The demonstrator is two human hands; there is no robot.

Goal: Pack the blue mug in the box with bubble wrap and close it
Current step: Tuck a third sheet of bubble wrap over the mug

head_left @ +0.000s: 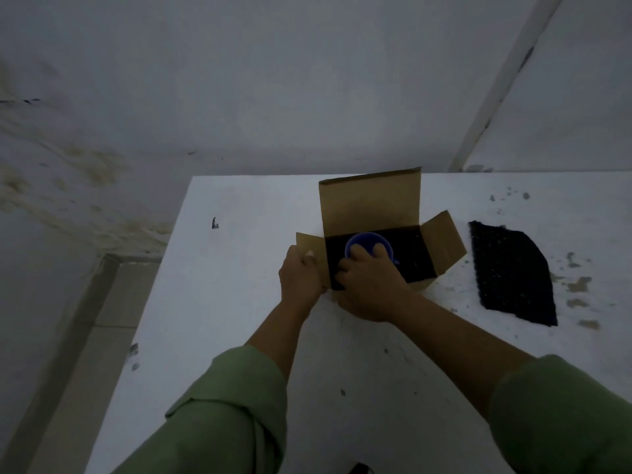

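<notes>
A: How far along is the packing?

B: About midway, I'd judge. The blue mug (367, 246) is already down inside the box (376, 254), which stands open on the white counter (239, 268). The inside of the box looks dark (likely lined with a black sheet of bubble wrap, though the dim light makes that hard to confirm). A second dark sheet (511, 271) lies flat on the counter, just to the right of the box, apart from it.

A: So what's left?

B: Probably that loose sheet goes over the mug, then the flaps get folded. The back lid stands upright and both side flaps are splayed outward, so nothing is closed yet.

A: And the hands?

B: The right hand (371, 285) reaches over the near edge into the box, its fingers (359, 251) curled over the mug's rim, some tips dipping inside the cup. It seems to have hold of the mug, or is just letting it settle; I can't tell which. The left hand (301, 278) grips the left side flap, thumb on top, steadying the box

A: Mug position?

B: Toward the left half of the box, mouth up, directly under the right fingers
</notes>
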